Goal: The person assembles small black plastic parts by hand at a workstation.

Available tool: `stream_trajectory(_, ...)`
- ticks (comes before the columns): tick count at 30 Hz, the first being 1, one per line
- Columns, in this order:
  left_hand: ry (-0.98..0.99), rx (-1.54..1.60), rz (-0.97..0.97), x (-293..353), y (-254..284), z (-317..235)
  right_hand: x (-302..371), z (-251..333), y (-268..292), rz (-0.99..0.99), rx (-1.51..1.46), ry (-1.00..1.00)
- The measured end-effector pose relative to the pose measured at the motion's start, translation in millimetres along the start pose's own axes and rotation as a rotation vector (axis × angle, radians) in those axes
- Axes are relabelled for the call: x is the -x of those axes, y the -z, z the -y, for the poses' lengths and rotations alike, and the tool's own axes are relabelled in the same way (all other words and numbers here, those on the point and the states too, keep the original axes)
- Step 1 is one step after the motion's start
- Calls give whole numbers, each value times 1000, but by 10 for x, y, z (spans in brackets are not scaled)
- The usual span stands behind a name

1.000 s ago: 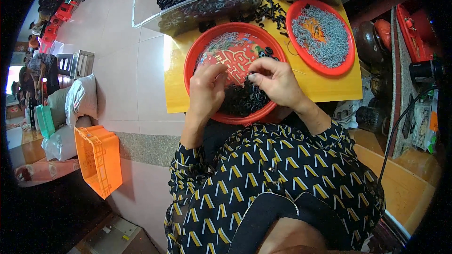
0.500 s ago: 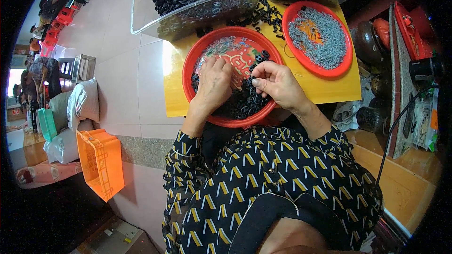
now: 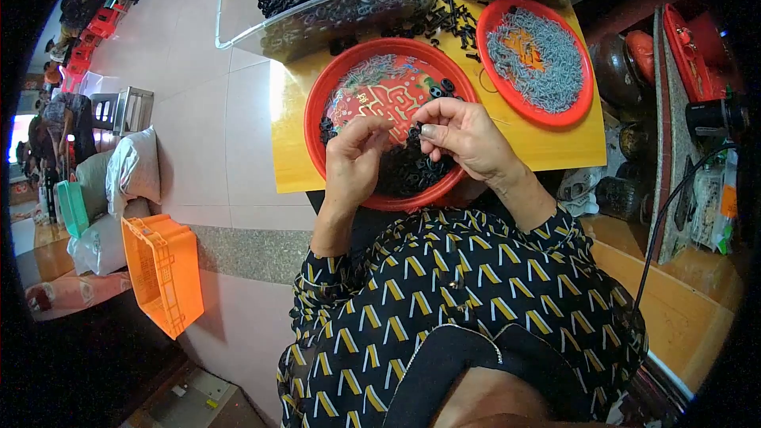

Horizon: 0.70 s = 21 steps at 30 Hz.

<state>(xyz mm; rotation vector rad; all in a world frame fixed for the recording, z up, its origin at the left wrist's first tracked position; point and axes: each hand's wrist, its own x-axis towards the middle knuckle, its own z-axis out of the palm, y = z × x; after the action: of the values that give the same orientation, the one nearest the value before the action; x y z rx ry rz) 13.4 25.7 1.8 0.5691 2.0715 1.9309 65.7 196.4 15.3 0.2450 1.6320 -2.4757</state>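
Both hands are raised over a round red plastic tray [image 3: 314, 103] with a patterned bottom. My right hand [image 3: 476, 143] pinches a small black plastic part [image 3: 416, 133] between thumb and forefinger. Close beside it, my left hand [image 3: 354, 160] has its thumb and fingertips pressed together, pointing toward that part; whatever they hold is too small to make out. Loose black plastic parts [image 3: 408, 178] are heaped at the tray's near side, and several lie along its right edge. Thin grey screws [image 3: 376, 71] are spread at its far side.
A second red tray [image 3: 587, 83] full of grey screws [image 3: 547, 71] sits right on the yellow tabletop [image 3: 547, 147]. Behind stands a clear bin [image 3: 238, 25] of black parts, with black pieces [image 3: 453, 24] scattered beside it. An orange crate [image 3: 178, 273] rests on the floor at left.
My left hand has drawn back from the screws at the tray's far side toward my right hand. The right hand has shifted slightly, still pinching the black part.
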Motion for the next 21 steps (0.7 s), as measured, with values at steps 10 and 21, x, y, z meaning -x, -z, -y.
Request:
stream_trajectory(10, 214, 728, 14, 56, -49, -54, 42, 124, -142, -47, 56, -50)
stream_trajectory(21, 267, 1006, 35, 101, -160, -24, 131, 44, -315, -113, 197, 134)
